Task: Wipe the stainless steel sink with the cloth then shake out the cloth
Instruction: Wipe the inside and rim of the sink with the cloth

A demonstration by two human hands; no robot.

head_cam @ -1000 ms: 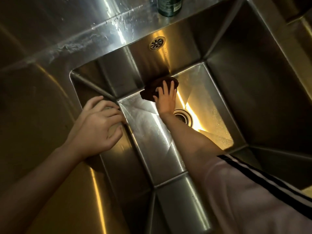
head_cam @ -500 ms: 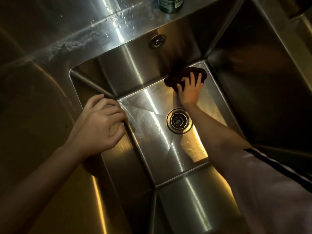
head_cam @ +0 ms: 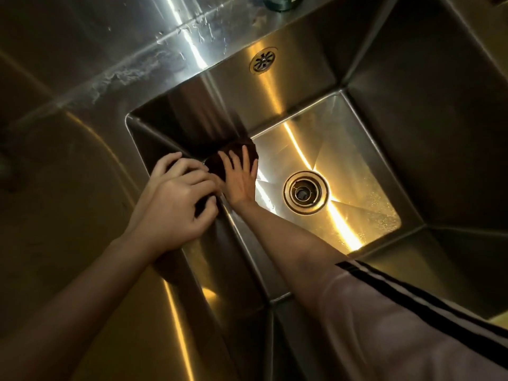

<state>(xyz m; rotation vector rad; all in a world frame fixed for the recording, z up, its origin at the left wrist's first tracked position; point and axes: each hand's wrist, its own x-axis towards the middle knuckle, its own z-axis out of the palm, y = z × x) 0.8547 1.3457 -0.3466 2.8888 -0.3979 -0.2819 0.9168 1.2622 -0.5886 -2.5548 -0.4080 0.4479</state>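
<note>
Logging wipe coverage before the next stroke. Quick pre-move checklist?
1. Right hand flat on the cloth, fingers spread: ok.
2. Cloth in contact with the sink, at the far-left corner of the floor: ok.
3. Left hand braced on the sink's left rim, clear of the wiping path: ok.
4. Drain unobstructed: ok.
5. Floor right of the drain dry: not ok, droplets show there.
6. Cloth ready to shake out: not ok, it is pressed flat, not gripped.
</note>
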